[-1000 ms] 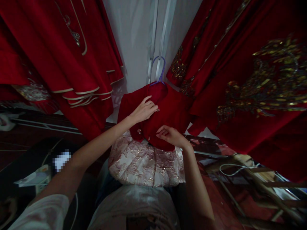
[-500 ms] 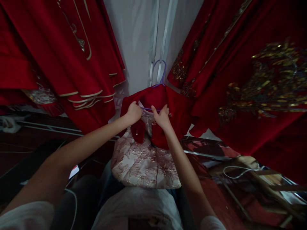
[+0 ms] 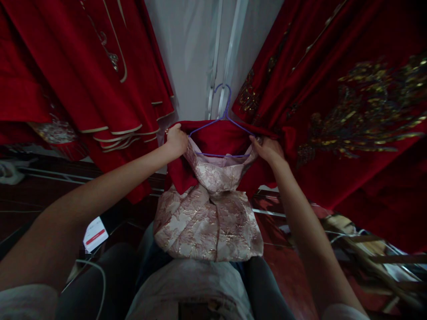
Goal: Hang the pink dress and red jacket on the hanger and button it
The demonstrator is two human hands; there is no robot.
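A purple hanger (image 3: 228, 104) carries a pink-gold brocade dress (image 3: 216, 175) with a short red jacket (image 3: 180, 173) over it. The dress's wide skirt spreads down over my lap. My left hand (image 3: 177, 141) is closed on the jacket's edge at the left shoulder, close to the hanger's left end. At the right shoulder, my right hand (image 3: 270, 150) grips the other jacket edge with the thumb by the hanger's tip. The jacket front is spread apart, showing the bodice and the hanger's lower bar. What lies inside my fingers is partly hidden.
Red garments with cream trim (image 3: 123, 102) hang at the left. More red cloth with gold sequin embroidery (image 3: 373, 111) hangs at the right. A lit phone (image 3: 96, 235) lies by my left leg, and a wooden frame (image 3: 367, 262) stands low right.
My hands have moved apart, the right one farther, from the middle of the neckline to the shoulders. The jacket front has opened, uncovering the brocade bodice and hanger arms.
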